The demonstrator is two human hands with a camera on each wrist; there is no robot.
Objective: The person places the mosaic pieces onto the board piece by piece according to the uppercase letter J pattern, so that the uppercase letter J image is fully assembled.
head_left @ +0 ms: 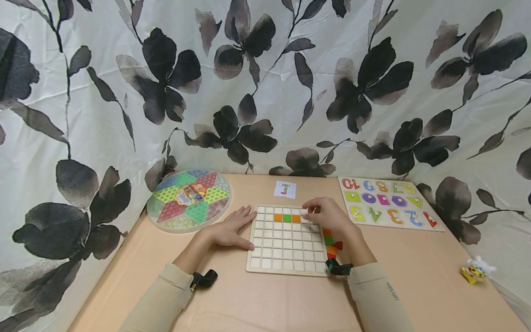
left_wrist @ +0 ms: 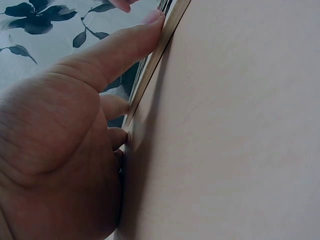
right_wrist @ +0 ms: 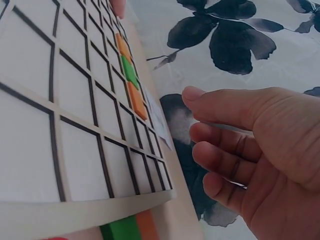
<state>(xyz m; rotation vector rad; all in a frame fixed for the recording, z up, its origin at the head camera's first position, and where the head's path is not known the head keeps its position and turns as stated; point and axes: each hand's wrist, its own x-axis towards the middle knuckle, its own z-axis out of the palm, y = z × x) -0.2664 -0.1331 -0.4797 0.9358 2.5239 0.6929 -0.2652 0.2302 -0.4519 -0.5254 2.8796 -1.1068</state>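
Note:
A square wooden grid board [head_left: 288, 245] with white cells lies on the table. Near its far edge an orange tile [head_left: 277, 217], a green tile [head_left: 286, 218] and a second orange tile [head_left: 296, 218] sit in a row. My left hand [head_left: 230, 229] rests at the board's left edge, fingers spread; in the left wrist view the thumb [left_wrist: 125, 47] touches the wooden rim. My right hand [head_left: 329, 216] hovers over the far right corner, fingers loosely bent, thumb beside them. In the right wrist view nothing shows between its fingers [right_wrist: 225, 160].
Several loose orange, green and red blocks [head_left: 330, 244] lie along the board's right side, partly behind the right wrist. A small pattern card [head_left: 285, 189] is beyond the board. A round star-patterned game board [head_left: 168, 210], a number puzzle [head_left: 383, 203] and a small toy figure [head_left: 474, 271] stand around.

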